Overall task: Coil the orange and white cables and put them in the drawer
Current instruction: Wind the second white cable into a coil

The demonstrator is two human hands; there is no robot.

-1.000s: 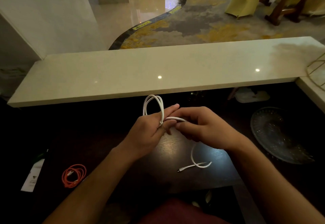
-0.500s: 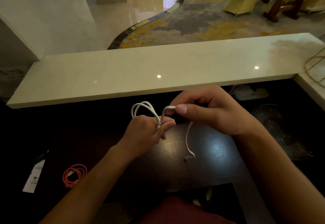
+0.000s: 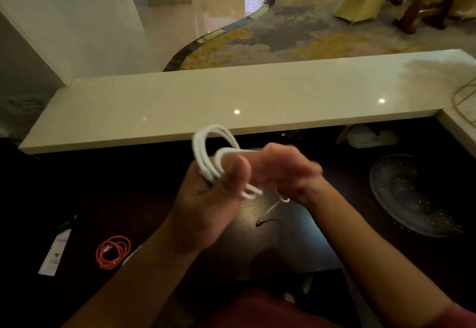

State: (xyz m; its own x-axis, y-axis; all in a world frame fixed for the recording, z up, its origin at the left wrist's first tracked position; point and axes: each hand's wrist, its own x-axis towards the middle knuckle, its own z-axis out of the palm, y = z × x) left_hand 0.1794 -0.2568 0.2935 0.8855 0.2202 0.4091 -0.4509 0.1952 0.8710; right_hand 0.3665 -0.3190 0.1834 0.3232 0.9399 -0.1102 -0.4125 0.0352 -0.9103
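Winding the thin white charging cable (image 3: 215, 152) above the dark wooden table (image 3: 159, 199): best keeping loops even, feeding the short tail snugly. Left hand (image 3: 206, 199) raised, grip curled around the loops; right hand (image 3: 286, 173) blurred, seemingly pinching the tail. Coiled orange cable (image 3: 113, 251) lying left.

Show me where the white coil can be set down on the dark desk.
Free: the dark desk between the orange cable and the left hand, and the strip between the right hand and the glass plate. Crowded: under both hands, where the white cable tail hangs.
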